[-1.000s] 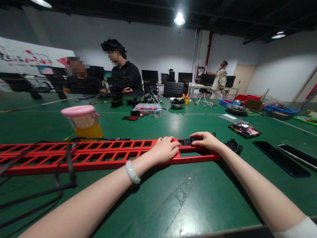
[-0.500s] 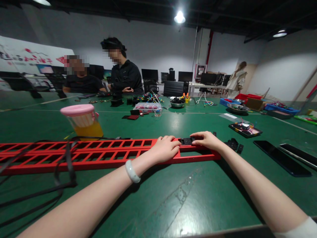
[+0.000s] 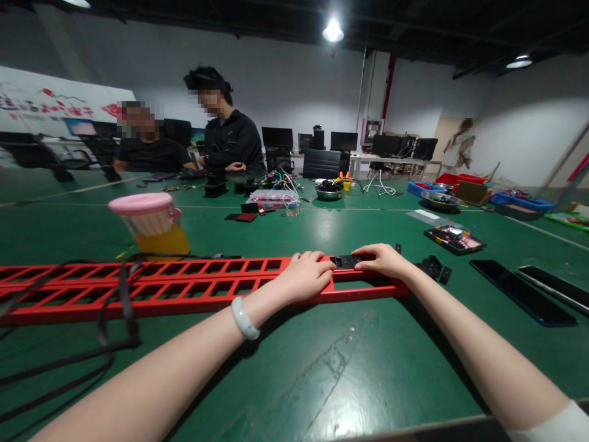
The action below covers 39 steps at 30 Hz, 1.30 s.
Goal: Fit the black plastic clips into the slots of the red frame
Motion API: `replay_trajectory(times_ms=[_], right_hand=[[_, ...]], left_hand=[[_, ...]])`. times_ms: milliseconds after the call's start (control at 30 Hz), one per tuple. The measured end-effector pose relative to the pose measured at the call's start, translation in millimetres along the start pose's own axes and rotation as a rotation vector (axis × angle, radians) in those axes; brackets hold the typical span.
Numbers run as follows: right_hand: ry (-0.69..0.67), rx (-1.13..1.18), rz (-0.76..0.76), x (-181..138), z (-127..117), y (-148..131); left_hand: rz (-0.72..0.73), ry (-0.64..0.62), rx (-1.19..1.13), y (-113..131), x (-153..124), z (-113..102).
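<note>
A long red slotted frame (image 3: 207,285) with two rows of rectangular openings lies across the green table. My left hand (image 3: 309,274) is closed over its right part, fingers curled on the bars, a pale bangle on the wrist. In the frame's far row, just right of that hand, sits a small black part (image 3: 346,262). My right hand (image 3: 381,259) grips the right end of this part between thumb and fingers. Several loose black parts (image 3: 432,269) lie right of the frame, partly behind my right hand.
Black straps (image 3: 131,307) cross the frame's left side. Behind it stands a pink-lidded cup (image 3: 154,224) of orange liquid. Two phones (image 3: 519,291) lie at right, near a small tray (image 3: 454,238). Two people (image 3: 232,141) are across the table; wires and bowls (image 3: 329,193) lie farther back.
My hands and the black part stay almost in place. The view has shifted slightly, and a person in the far background has moved to the right.
</note>
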State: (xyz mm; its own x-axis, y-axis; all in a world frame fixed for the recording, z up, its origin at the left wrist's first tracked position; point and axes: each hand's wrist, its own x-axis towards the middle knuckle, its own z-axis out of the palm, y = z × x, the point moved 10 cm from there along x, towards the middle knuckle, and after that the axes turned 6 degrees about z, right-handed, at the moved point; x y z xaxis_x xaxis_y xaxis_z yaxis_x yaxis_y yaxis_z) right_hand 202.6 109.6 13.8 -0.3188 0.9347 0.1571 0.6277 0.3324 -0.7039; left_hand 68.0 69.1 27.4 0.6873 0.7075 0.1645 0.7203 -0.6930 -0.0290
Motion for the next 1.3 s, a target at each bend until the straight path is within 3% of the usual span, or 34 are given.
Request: replay_trajectory(times_ms=[767, 867, 1033, 1167, 1300], right_hand=[[-0.045, 0.053, -0.026, -2.4, 6.0, 0.2], [0.052, 0.015, -0.037, -7.2, -11.3, 5.9], [0.355, -0.469, -0.001, -23.4, -72.3, 36.5], [0.317, -0.638, 0.115, -26.0, -91.5, 75.9], [0.199, -0.653, 0.096, -21.3, -81.0, 87.3]], left_hand=[[0.027, 0.035, 0.021, -0.9, 1.4, 1.1], [0.029, 0.028, 0.023, -1.1, 2.3, 1.6], [0.028, 0.017, 0.02, -1.1, 2.4, 1.8], [0.036, 0.028, 0.028, -0.9, 1.8, 1.8], [0.038, 0.037, 0.026, -1.0, 1.6, 0.7]])
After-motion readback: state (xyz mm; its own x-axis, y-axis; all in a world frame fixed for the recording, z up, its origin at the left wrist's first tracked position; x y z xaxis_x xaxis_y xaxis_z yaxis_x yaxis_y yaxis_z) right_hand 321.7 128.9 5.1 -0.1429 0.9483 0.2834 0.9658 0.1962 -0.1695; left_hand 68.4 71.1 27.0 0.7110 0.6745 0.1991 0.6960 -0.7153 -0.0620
